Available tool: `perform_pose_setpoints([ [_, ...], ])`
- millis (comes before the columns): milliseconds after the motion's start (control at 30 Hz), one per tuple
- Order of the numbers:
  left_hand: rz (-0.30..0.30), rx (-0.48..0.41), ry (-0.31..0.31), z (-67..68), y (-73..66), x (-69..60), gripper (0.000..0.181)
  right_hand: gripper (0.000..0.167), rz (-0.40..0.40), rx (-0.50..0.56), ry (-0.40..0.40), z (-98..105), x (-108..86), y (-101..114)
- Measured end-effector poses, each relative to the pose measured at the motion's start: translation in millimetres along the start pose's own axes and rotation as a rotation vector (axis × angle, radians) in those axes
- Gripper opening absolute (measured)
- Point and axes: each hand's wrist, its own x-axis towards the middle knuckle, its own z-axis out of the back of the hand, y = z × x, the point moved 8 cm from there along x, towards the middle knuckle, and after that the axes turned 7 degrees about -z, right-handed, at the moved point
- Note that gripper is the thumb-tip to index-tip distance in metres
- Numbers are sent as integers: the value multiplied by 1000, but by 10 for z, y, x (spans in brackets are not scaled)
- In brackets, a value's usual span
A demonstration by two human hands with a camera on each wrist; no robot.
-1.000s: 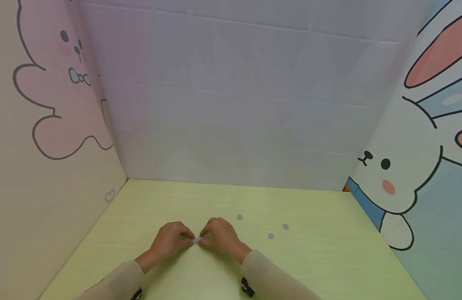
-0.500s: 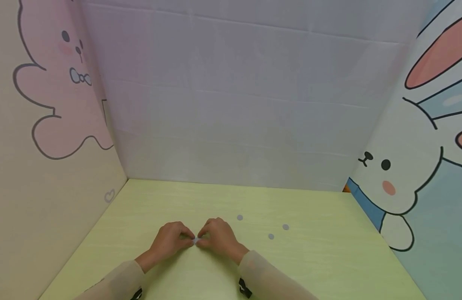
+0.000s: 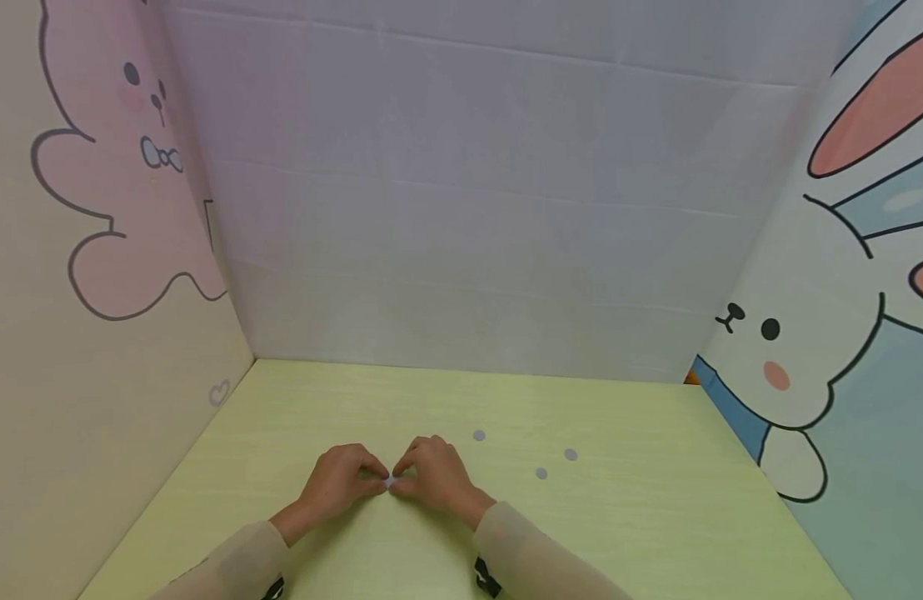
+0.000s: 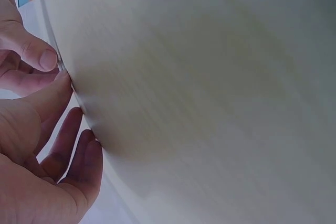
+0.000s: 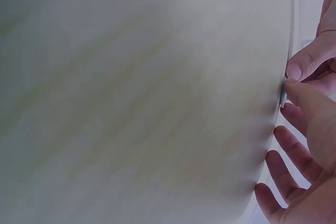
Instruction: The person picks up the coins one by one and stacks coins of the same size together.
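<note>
In the head view a small pale grey piece [image 3: 390,482] lies between the two hands, low over the table. From its left side my left hand [image 3: 345,477] pinches it with thumb and fingertips. My right hand [image 3: 436,475] pinches it from the right, and the fingertips of both hands nearly meet. Seen from the right wrist, a thin dark edge of the piece [image 5: 283,92] shows by the thumb and fingers. Most of the piece is hidden by the fingers, so its shape cannot be told.
Several centimetres right of the hands, three grey discs lie apart on the yellow-green table [image 3: 619,517]: one at the back [image 3: 480,435], one in front [image 3: 541,473], one farther right [image 3: 571,454]. A pale wall [image 3: 469,208] rises behind; printed side panels flank the table.
My right hand has shifted slightly left, closer to my left hand, and less of the grey piece shows between them. My left hand stays in place.
</note>
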Motion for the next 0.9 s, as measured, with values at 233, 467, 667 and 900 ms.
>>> perform_pose_setpoints([
  [233,-8,10,-2,-7,2,-5,11,13,-7,16,22,-9,-3,-28],
  [467,-7,34,-9,-10,14,2,12,7,-42,58,22,21,-41,-43],
  [667,-14,33,-10,-15,17,1,12,6,-54,60,16,22,-41,-31],
  [900,-25,33,-1,-29,26,3,11,6,-54,49,13,9,-27,-39],
])
